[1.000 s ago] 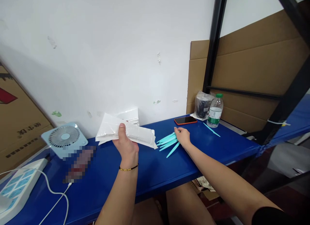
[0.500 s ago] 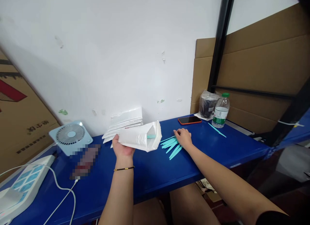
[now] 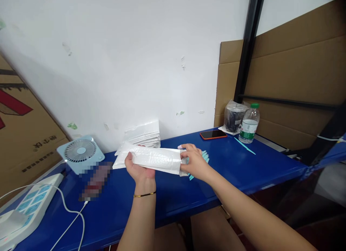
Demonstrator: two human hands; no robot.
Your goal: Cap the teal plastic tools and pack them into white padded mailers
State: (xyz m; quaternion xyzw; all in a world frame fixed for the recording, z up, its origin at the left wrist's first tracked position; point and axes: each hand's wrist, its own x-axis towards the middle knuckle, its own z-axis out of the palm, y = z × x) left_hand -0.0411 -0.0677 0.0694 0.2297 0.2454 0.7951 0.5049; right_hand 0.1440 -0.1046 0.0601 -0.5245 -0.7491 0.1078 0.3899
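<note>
Support should be level, I judge: left grip (image 3: 139, 169) closed under the envelope (image 3: 155, 159), right grip (image 3: 193, 161) pinching its end, sticks (image 3: 204, 156) just beyond that grip on the bench (image 3: 175, 197).

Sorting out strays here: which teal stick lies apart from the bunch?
The lone teal stick beside the water bottle, far right on the blue table. The bunch lies behind the right hand, which with the left hand holds the white mailer bag.
</note>
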